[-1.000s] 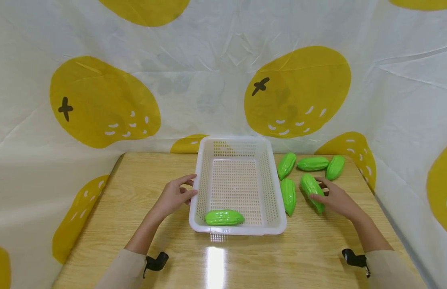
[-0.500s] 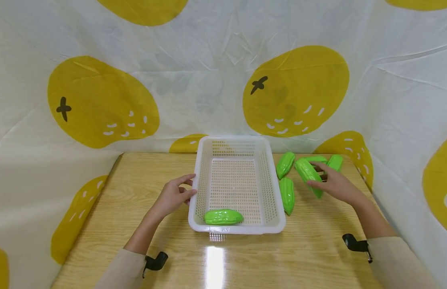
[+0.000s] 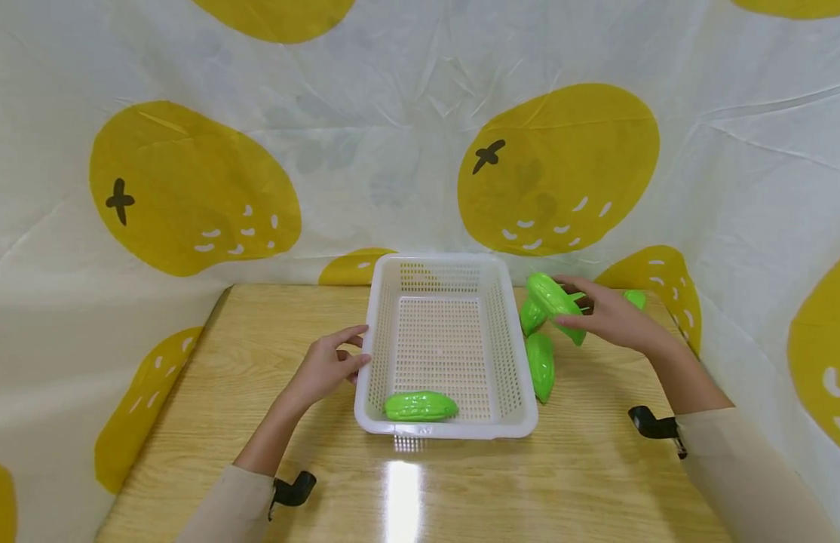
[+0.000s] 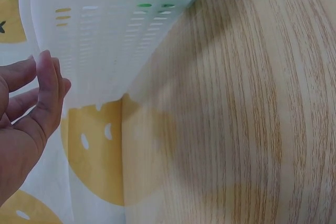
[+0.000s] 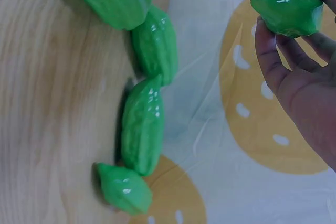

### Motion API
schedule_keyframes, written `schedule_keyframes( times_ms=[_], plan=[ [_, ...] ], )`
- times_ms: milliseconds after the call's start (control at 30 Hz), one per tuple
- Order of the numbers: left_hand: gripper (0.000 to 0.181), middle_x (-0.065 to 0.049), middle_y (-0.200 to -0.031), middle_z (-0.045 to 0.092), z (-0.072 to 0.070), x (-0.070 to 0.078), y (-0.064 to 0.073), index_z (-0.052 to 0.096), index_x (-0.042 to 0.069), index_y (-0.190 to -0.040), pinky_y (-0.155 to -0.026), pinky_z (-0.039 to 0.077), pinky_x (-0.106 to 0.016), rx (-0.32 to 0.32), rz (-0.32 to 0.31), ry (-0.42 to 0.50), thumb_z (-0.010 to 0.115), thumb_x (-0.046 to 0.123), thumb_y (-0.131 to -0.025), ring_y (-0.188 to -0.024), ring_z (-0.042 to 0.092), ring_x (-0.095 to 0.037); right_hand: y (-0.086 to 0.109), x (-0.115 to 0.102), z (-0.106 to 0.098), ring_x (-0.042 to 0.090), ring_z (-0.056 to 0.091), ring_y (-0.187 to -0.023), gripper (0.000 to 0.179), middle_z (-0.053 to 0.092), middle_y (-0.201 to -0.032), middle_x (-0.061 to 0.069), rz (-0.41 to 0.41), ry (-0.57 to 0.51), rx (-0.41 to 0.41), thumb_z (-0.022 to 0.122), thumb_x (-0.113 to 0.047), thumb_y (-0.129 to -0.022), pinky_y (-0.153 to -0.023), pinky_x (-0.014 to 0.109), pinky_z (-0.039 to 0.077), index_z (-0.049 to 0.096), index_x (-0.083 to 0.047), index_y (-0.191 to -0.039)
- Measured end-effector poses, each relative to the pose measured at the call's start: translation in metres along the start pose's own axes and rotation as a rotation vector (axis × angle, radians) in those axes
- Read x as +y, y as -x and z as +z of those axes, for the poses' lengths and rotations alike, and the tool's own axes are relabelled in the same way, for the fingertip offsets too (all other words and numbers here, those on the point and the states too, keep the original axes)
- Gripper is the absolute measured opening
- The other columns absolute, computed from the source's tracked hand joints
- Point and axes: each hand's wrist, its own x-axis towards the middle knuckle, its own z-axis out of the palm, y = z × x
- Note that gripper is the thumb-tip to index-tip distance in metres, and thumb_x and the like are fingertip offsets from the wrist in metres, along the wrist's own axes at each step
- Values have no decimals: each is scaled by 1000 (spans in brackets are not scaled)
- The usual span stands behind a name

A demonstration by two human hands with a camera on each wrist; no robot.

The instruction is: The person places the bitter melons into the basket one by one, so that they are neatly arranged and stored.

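Observation:
My right hand (image 3: 610, 317) grips a glossy green bitter melon (image 3: 552, 296), raised above the table and tilted, at the basket's right. The thumb lies on the near side and the fingers curl round the back; in the right wrist view the melon (image 5: 289, 6) shows end-on. My left hand (image 3: 321, 369) touches the left rim of a white plastic basket (image 3: 447, 431) with thumb and fingertips, and the left wrist view shows those fingers (image 4: 46, 72) against the rim. One bitter melon (image 3: 421, 407) lies in the basket along its near wall.
More bitter melons lie on the wooden table (image 3: 271, 317) right of the basket: one (image 3: 541, 369) beside its wall, one (image 3: 531, 317) behind, one (image 3: 635, 299) at the back right. In the right wrist view several melons (image 5: 142, 124) form a row by the patterned cloth (image 5: 199, 103).
My right hand has lifted the bitter melon off the table and carried it back and leftward towards the basket. My left hand, the basket and the melon inside have stayed put.

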Motion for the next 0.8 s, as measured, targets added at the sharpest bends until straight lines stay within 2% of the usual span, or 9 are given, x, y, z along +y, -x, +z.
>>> schedule_keyframes(
  times_ms=[267,500,667,800],
  plan=[
    [57,-24,-126,62,0,-1,0,52,3,-150,-64,66,-43,-5,2,7,72,6,-97,-70,67,-19,-28,-21,8,41,60,-124,75,51,-151,17,-67,36,-60,75,-31,-97,-90,47,59,38,-15,-160],
    [57,-24,-127,62,1,2,0,52,4,-150,-65,66,-45,-8,1,3,72,6,-97,-70,67,-19,-56,-43,17,38,57,-131,71,49,-156,13,-147,67,-140,76,-34,-96,-105,56,54,44,-15,-157],
    [58,-25,-128,61,2,3,1,51,3,-151,-67,66,-47,-15,1,4,71,5,-97,-73,69,-18,-77,-58,28,30,59,-128,70,57,-147,6,-191,86,-192,79,-28,-94,-105,50,55,47,-15,-154],
    [58,-25,-127,62,2,3,1,51,3,-151,-65,66,-42,-8,-10,-3,71,5,-97,-73,69,-19,-94,-69,40,28,58,-129,70,58,-144,6,-208,116,-258,79,-26,-94,-106,48,55,46,-15,-155]
  ],
)
